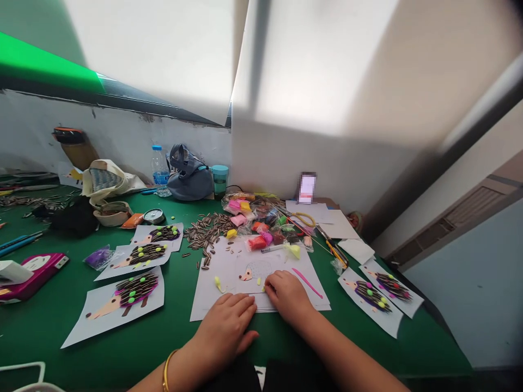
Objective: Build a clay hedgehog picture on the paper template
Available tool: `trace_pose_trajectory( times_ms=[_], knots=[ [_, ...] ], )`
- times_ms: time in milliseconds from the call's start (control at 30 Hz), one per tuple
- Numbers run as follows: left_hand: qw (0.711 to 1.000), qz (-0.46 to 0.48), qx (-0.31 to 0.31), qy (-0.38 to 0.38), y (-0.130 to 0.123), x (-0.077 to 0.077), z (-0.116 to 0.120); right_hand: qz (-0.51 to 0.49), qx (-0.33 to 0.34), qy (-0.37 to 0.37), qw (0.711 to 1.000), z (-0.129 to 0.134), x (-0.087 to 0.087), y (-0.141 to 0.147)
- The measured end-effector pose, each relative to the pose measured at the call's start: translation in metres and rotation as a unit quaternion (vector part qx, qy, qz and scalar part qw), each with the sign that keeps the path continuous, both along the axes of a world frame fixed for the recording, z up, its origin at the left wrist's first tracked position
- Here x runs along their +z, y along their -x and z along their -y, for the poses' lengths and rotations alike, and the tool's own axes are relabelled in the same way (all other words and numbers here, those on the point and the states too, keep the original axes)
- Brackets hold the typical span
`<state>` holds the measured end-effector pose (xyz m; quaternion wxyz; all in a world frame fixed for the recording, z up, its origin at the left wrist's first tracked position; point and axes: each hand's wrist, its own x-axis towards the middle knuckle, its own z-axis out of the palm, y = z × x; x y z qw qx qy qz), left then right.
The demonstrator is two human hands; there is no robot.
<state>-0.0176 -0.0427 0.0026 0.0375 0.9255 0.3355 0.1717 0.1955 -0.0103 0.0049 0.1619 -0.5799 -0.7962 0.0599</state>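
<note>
In front of me lies a small card (pixel 245 286) with a hedgehog drawing (pixel 258 269), its snout covered in peach clay, on top of larger white sheets (pixel 204 294). My left hand (pixel 229 322) rests on the sheets' lower edge, fingers stretched out and holding nothing. My right hand (pixel 288 296) is at the card's right side, its fingers curled together over a bit of yellow clay (pixel 263 289) at the tips. Another small yellow clay piece (pixel 259 281) sits on the card. Left of it is a yellow clay lump (pixel 218 283), and to the right a pink modelling tool (pixel 307 283).
Sunflower seeds (pixel 208 231) are heaped behind the sheets, beside bagged coloured clay (pixel 257 242). Finished hedgehog cards (pixel 122 302) lie left, others (pixel 370 298) right. Scissors (pixel 304 219), a utility knife (pixel 337 253) and a phone (pixel 307 189) are at back right. A bottle (pixel 160 171) stands behind.
</note>
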Motion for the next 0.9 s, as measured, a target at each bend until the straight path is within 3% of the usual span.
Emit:
trace_pose_trajectory(
  times_ms=[300, 667, 900],
  knots=[
    [0.998, -0.037, 0.041, 0.031, -0.005, 0.004, 0.004, 0.005, 0.049, -0.045, 0.998, 0.007, -0.006, -0.002],
    [0.997, -0.022, 0.044, 0.054, -0.013, 0.001, 0.003, -0.010, 0.103, -0.037, 0.994, 0.027, 0.003, -0.007],
    [0.997, -0.023, 0.043, 0.052, -0.014, 0.000, 0.003, -0.031, 0.061, -0.043, 0.997, 0.027, 0.006, -0.016]
  ],
)
